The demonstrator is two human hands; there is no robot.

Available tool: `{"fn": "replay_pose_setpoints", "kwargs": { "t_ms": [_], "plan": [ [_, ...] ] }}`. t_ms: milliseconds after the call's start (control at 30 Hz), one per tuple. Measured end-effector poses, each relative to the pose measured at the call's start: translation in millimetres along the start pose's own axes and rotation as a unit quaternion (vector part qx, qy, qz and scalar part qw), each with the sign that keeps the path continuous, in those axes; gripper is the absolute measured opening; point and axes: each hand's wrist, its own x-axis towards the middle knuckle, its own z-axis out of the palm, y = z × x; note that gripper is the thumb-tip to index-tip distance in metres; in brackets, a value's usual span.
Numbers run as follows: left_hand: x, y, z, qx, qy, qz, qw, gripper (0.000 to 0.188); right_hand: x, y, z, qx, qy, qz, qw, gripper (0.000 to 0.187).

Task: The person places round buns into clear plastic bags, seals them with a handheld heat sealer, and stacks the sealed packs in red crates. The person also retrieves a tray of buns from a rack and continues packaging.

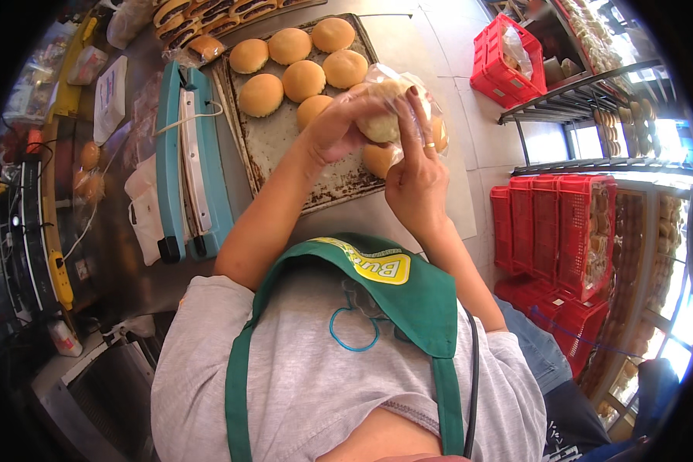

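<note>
Over the right side of a baking tray (pixel 262 165), I hold a round bun (pixel 381 127) inside a clear plastic bag (pixel 379 73). My left hand (pixel 337 127) cups the bun from its left side. My right hand (pixel 417 181), with a ring on one finger, presses its fingers against the bag on the bun's right side. Beneath and beside my hands, several golden round buns (pixel 303 80) lie in rows on the tray. Part of the buns under the bag is hidden by my hands.
Left of the tray stands a teal bag sealer (pixel 169 162) with a cable. Filled bread pieces (pixel 208 11) lie at the far end. A red crate (pixel 504 65) and stacked red crates (pixel 554 223) stand to the right, near a black rack (pixel 600 165).
</note>
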Motion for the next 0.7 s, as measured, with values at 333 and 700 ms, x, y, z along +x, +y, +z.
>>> {"fn": "replay_pose_setpoints", "kwargs": {
  "t_ms": [333, 700],
  "plan": [
    [28.4, -42.1, 3.5, 0.38, 0.147, 0.276, 0.871, 0.061, 16.7, -2.4, -5.9, 0.014, 0.092, -0.089, 0.992, 0.083],
    [-22.1, 21.9, -78.9, 0.697, 0.34, 0.469, 0.423, 0.053, 58.2, -25.2, 43.2, 0.023, -0.039, -0.215, 0.976, 0.079]
  ]
}}
